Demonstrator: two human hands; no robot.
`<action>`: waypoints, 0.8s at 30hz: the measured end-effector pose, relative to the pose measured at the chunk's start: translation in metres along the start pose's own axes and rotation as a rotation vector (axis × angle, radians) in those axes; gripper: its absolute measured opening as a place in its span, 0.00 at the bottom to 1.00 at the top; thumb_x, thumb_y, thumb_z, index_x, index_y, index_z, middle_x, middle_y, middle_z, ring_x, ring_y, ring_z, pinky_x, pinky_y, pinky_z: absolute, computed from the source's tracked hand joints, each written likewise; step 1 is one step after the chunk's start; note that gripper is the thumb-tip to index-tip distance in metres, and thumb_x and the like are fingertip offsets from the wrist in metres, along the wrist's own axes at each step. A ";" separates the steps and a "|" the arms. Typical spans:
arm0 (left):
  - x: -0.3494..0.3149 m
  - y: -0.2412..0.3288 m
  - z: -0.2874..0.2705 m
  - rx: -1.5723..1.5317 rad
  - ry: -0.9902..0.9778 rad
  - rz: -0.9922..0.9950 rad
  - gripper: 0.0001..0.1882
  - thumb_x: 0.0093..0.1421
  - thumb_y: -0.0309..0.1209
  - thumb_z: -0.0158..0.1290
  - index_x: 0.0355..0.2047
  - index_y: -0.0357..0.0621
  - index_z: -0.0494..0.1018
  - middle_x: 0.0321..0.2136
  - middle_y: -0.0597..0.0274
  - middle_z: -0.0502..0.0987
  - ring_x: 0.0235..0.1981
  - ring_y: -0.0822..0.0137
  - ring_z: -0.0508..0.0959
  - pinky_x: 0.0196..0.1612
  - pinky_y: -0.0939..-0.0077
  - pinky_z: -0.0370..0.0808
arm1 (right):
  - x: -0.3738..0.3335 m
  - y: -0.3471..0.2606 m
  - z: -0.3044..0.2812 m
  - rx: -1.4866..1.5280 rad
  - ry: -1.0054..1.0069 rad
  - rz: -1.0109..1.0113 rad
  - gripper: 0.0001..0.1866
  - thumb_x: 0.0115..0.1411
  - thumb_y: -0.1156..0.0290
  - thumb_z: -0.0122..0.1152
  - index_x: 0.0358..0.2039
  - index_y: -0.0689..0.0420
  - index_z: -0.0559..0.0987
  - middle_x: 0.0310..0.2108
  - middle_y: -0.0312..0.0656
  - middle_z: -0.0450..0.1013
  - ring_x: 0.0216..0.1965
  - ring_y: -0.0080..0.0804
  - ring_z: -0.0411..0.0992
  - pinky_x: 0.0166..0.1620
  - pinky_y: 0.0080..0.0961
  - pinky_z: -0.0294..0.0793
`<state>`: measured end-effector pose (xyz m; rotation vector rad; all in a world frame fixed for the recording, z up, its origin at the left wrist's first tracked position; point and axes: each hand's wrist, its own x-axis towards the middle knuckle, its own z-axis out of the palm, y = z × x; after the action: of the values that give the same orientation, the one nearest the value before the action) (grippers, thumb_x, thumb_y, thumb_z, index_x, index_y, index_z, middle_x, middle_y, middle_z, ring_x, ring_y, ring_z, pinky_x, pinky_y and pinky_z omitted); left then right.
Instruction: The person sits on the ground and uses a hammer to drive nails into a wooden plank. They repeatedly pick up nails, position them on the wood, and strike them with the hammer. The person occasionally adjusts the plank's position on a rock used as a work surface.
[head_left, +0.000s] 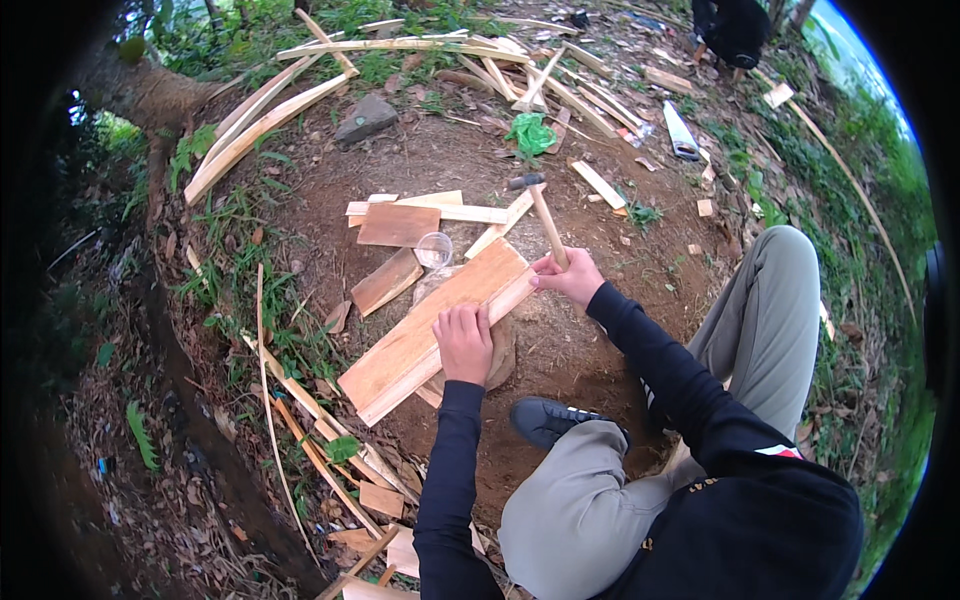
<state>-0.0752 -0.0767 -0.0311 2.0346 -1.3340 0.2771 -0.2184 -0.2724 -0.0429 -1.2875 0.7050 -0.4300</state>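
Note:
A long wooden board (410, 338) with a narrower strip along its near edge lies slanted over a round wooden block (505, 352). My left hand (463, 342) presses on it near the middle, fingers curled over the strip. At the board's upper right end, my right hand (572, 277) is closed around the handle of a hammer (548, 226), its dark head pointing up and away. The fingertips of that hand meet the board's end. Beyond the board stands a clear plastic cup (434, 250), beside short wood pieces (398, 224); what it holds is too small to tell.
A handsaw (680, 132) lies on the soil at the far right, and a green plastic bag (530, 133) nearer the middle. Long wood strips (400, 46) are piled at the back, near a grey stone (367, 118). Another person (735, 32) crouches at the far right.

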 end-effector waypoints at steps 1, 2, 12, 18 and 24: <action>0.005 -0.001 -0.004 -0.130 0.013 -0.085 0.06 0.67 0.31 0.50 0.34 0.43 0.69 0.35 0.57 0.74 0.40 0.54 0.72 0.45 0.58 0.67 | 0.000 -0.001 -0.001 0.066 -0.015 -0.005 0.15 0.51 0.81 0.74 0.26 0.60 0.71 0.31 0.44 0.77 0.33 0.31 0.81 0.37 0.27 0.84; 0.012 -0.004 -0.009 -0.261 0.026 -0.168 0.06 0.68 0.31 0.49 0.34 0.43 0.68 0.35 0.56 0.74 0.40 0.53 0.73 0.45 0.58 0.67 | 0.001 -0.001 -0.001 0.133 -0.030 -0.009 0.17 0.50 0.82 0.73 0.24 0.58 0.69 0.31 0.45 0.77 0.33 0.33 0.81 0.37 0.28 0.85; -0.006 -0.088 -0.069 0.174 0.028 -0.552 0.10 0.72 0.36 0.41 0.39 0.42 0.63 0.25 0.38 0.77 0.30 0.35 0.77 0.30 0.42 0.68 | -0.018 0.014 0.057 0.085 -0.007 0.044 0.23 0.45 0.84 0.75 0.20 0.55 0.64 0.31 0.46 0.78 0.31 0.31 0.80 0.35 0.29 0.83; 0.001 -0.061 -0.070 0.347 0.194 -0.209 0.11 0.71 0.35 0.42 0.32 0.43 0.66 0.30 0.50 0.74 0.35 0.49 0.75 0.40 0.55 0.69 | -0.015 0.014 0.055 0.085 0.020 0.073 0.16 0.43 0.83 0.77 0.24 0.62 0.74 0.26 0.38 0.75 0.28 0.25 0.77 0.34 0.25 0.82; -0.012 -0.002 -0.022 0.158 0.050 -0.151 0.09 0.68 0.32 0.48 0.33 0.39 0.69 0.32 0.53 0.72 0.36 0.52 0.71 0.43 0.58 0.68 | -0.024 0.016 0.073 -0.155 0.119 0.045 0.15 0.41 0.78 0.80 0.24 0.61 0.77 0.21 0.33 0.74 0.26 0.20 0.76 0.33 0.23 0.80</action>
<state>-0.0751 -0.0537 -0.0216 2.2320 -1.1522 0.3719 -0.1864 -0.2005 -0.0437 -1.3974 0.8800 -0.4250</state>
